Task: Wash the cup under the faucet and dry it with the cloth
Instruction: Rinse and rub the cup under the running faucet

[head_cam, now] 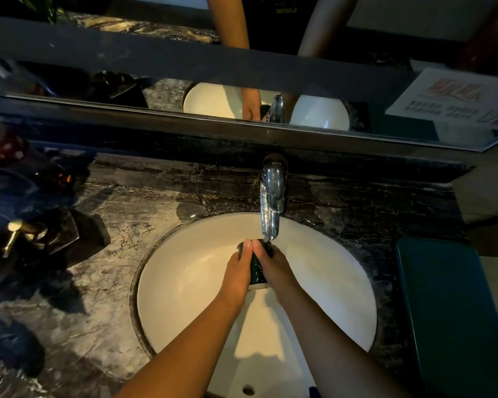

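Observation:
A dark green cup is held between both hands over the white sink basin, its mouth tipped toward the chrome faucet. The rim sits just under the spout tip. My left hand wraps the cup's left side and my right hand its right side, thumbs meeting on top. Most of the cup is hidden by my fingers. I cannot tell whether water is running. A teal cloth lies flat on the counter at the right.
The dark marble counter surrounds the basin. A soap dispenser with a gold pump and dark objects stand at the left. A mirror runs along the back, with a printed sheet at its right.

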The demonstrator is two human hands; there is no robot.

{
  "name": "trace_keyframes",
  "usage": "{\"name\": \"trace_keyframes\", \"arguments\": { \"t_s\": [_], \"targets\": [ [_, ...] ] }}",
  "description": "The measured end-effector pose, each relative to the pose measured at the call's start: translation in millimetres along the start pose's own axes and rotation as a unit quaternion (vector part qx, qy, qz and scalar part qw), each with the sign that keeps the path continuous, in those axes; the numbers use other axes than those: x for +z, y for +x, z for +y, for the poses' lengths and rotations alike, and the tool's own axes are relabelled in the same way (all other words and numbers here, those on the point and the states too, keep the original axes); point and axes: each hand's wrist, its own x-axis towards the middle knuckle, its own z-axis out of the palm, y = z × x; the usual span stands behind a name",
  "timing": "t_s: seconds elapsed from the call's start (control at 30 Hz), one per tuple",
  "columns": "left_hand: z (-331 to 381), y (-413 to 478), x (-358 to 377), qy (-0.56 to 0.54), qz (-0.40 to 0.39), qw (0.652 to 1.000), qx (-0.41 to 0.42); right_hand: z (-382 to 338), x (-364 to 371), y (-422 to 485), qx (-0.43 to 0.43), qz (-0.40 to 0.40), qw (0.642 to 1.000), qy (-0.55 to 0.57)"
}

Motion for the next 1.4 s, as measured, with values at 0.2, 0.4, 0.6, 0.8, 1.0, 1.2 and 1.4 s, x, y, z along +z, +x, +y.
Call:
{"name": "trace_keyframes", "arguments": {
  "t_s": [0.2, 0.4, 0.6, 0.8, 1.0, 1.2, 1.4],
  "targets": [
    [5.4, 1.1, 0.5, -0.039, -0.031, 0.999, -0.006, -0.4, -7.5, 0.7, 0.062, 0.007, 0.982, 0.176],
    [1.9, -4.0, 3.0, -0.064, -0.019, 0.997, -0.031, -3.3, -4.4, -4.7, 0.075, 0.022, 0.98, 0.182],
    [-0.8, 5.2, 0.9, 0.035, 0.036, 0.999, 0.008, 0.2, -2.4, -5.2, 0.015, 0.005, 0.997, 0.079],
    [5.5, 0.4, 2.9, -0.002, 0.031, 0.999, -0.029, -3.2, 3.6, -2.7, 0.016, 0.011, 1.0, 0.02],
    [9.8, -2.5, 1.5, -0.036, 0.021, 0.998, -0.037, -6.4, -2.0, -6.0, 0.071, 0.022, 0.981, 0.177],
    [9.6, -1.3, 1.5, 0.032, 0.051, 0.997, -0.052, -6.4, 1.6, -8.3, 0.013, 0.018, 0.996, 0.082],
    [12.6, -3.3, 4.9, 0.028, 0.009, 0.997, -0.065, -2.9, 0.4, -2.8, 0.009, 0.032, 0.998, 0.045]
  ]
}}
